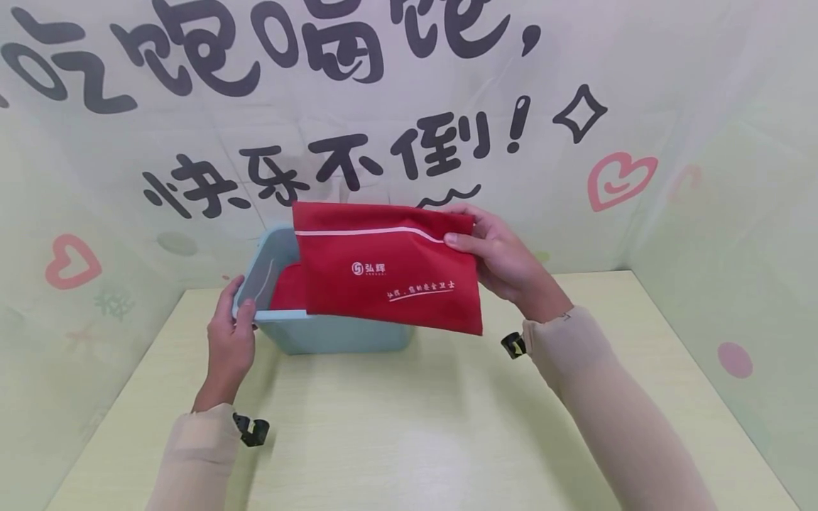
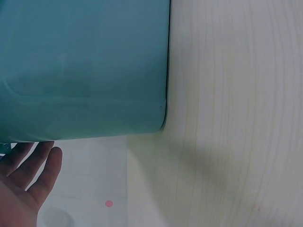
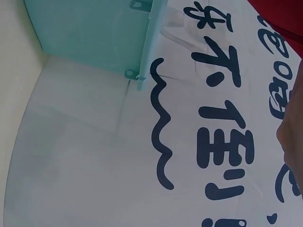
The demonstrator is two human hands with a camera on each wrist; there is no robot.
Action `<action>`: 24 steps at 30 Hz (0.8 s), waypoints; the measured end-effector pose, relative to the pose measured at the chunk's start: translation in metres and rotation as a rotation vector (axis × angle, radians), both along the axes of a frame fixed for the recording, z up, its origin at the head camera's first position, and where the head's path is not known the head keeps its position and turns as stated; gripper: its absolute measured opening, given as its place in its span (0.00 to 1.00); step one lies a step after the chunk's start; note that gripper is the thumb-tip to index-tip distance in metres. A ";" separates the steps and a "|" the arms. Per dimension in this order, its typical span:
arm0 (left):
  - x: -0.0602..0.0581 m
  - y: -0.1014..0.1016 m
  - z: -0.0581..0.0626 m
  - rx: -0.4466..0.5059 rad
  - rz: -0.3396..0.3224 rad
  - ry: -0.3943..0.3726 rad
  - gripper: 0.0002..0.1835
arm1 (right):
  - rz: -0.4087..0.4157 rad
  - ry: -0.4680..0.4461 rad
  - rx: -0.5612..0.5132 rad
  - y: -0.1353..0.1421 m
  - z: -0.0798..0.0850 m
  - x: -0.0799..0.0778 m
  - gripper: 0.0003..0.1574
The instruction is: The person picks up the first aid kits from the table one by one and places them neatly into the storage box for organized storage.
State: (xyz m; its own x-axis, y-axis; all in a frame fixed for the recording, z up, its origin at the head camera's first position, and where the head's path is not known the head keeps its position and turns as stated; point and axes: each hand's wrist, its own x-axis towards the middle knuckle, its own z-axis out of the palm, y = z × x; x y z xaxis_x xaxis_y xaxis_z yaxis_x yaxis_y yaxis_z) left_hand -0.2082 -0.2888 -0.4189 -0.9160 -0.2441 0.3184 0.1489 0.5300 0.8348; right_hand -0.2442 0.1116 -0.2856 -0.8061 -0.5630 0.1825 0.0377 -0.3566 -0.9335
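A flat red zip pouch (image 1: 383,284) with a pale zip line and white print hangs in front of a light blue plastic bin (image 1: 348,336). At the pouch's upper right corner my right hand (image 1: 511,262) pinches it, thumb on the front face. My left hand (image 1: 231,341) grips the bin's left rim, thumb over the edge. Inside the bin lies more red fabric (image 1: 287,289), partly covered by the pouch. The left wrist view has the bin's side (image 2: 90,71) with fingers (image 2: 45,177) against it. Just a corner of the pouch (image 3: 286,16) enters the right wrist view.
The bin stands at the back left of a pale wood-grain table (image 1: 409,426). Behind it hangs a white wall sheet (image 1: 409,163) with large dark lettering and pink hearts. More printed sheeting encloses the left and right sides.
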 end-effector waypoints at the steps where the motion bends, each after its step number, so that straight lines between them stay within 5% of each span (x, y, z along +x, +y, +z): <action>1: 0.000 0.000 0.000 0.003 -0.002 -0.001 0.25 | -0.003 -0.002 -0.006 -0.002 0.001 -0.001 0.23; 10: 0.001 0.002 0.001 0.006 0.000 -0.011 0.25 | -0.015 -0.007 -0.050 -0.025 0.006 -0.010 0.23; 24: 0.002 0.003 0.003 0.000 0.007 -0.009 0.24 | -0.039 -0.078 -0.050 -0.060 -0.009 -0.024 0.23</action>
